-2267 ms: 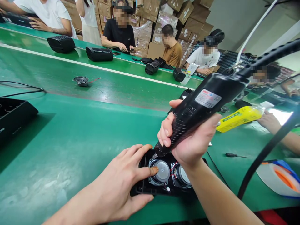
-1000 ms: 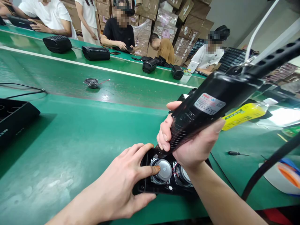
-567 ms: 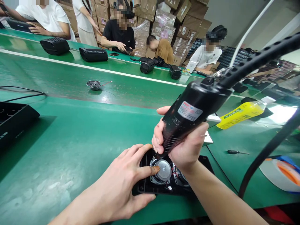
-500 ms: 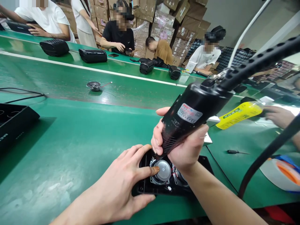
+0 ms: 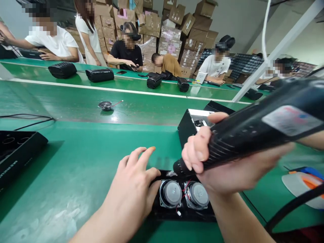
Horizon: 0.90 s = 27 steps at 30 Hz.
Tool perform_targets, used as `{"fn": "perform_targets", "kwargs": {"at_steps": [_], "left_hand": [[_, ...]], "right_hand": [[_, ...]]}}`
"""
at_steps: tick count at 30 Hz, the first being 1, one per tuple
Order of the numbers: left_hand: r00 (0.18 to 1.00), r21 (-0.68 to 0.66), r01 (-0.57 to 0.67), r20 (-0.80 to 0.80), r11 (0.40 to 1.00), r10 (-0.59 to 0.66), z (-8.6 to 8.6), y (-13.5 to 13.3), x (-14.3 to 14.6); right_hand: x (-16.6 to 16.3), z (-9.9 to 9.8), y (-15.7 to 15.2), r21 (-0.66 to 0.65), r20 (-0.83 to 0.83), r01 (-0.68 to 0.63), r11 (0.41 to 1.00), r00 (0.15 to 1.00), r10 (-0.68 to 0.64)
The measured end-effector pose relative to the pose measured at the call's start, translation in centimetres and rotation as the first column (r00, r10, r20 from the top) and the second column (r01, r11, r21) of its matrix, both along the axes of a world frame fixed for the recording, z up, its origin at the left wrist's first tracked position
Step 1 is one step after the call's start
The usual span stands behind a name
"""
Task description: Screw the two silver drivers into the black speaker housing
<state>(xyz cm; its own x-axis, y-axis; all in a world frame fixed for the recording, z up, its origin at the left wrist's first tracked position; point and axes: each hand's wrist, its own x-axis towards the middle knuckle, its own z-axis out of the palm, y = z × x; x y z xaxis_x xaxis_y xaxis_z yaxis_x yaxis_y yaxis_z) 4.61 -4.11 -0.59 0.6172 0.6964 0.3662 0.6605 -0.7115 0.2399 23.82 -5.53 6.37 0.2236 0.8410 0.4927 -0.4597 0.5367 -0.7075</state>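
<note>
A person's right hand [image 5: 227, 168] is wrapped tight around the ribbed grip of a black electric screwdriver with a white and red label [image 5: 253, 133], its tip pointing down at about 8 o'clock onto the top edge of a flat black plastic speaker panel [image 5: 186, 214] that lies on the green work table [image 5: 76, 168] at the bottom centre of the view. The panel carries two round speaker drivers with silver-grey metal backs [image 5: 172, 193], set side by side and just touching, with thin red and black wires and a small white plug showing between and below them. The left hand [image 5: 131, 190] lies flat against the panel's left end, at 9 o'clock from the drivers, fingers spread and only loosely curled, gripping nothing; its fingertips rest on the table and on the panel's edge. At 12 o'clock from the panel stands one open black box with a pale interior [image 5: 194, 123]. One loose small round speaker with a red wire [image 5: 105, 105] lies on the green conveyor belt [image 5: 63, 101] at 11 o'clock, well apart from the hands. One black moulded tray [image 5: 15, 155] sits at the far 9 o'clock edge. Four black speaker housings [image 5: 62, 70] are lined along the far table, where six people sit or stand before stacked cardboard cartons [image 5: 174, 27]. A roll of white tape with an orange core [image 5: 303, 184] lies at 3 o'clock.
</note>
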Motion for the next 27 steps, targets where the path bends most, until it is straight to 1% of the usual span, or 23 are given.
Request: {"fn": "perform_targets", "kwargs": {"at_steps": [2,4,8,12,16,21,27], "left_hand": [[0.989,0.033,-0.024,-0.148,0.999,0.029,0.3,0.0,1.7],[0.972,0.049,-0.052,-0.227,0.997,0.061,0.1,-0.1,3.1],[0.958,0.068,-0.09,-0.267,0.994,0.105,-0.4,-0.3,4.5],[0.948,0.101,-0.077,-0.3,0.992,0.104,-0.3,-0.4,4.3],[0.941,0.132,-0.033,-0.329,0.991,0.075,-0.8,-0.5,3.7],[0.94,0.157,-0.03,-0.331,0.987,0.081,-1.7,-0.5,3.9],[0.935,0.126,-0.025,-0.349,0.992,0.068,-1.7,-0.4,4.3]], "right_hand": [[1.0,1.1,-0.6,0.056,0.004,0.08,0.995,0.997,-0.081],[1.8,1.8,-1.1,0.09,-0.002,0.132,0.987,0.991,-0.132],[2.9,1.8,-1.6,0.105,-0.086,0.189,0.976,0.98,-0.181],[3.6,1.0,-1.9,0.081,-0.16,0.258,0.963,0.957,-0.243],[3.9,0.7,-1.8,0.072,-0.208,0.268,0.961,0.946,-0.248],[4.0,0.4,-1.6,0.093,-0.241,0.252,0.963,0.944,-0.224],[4.1,0.2,-1.7,0.128,-0.256,0.23,0.965,0.948,-0.192]]}}
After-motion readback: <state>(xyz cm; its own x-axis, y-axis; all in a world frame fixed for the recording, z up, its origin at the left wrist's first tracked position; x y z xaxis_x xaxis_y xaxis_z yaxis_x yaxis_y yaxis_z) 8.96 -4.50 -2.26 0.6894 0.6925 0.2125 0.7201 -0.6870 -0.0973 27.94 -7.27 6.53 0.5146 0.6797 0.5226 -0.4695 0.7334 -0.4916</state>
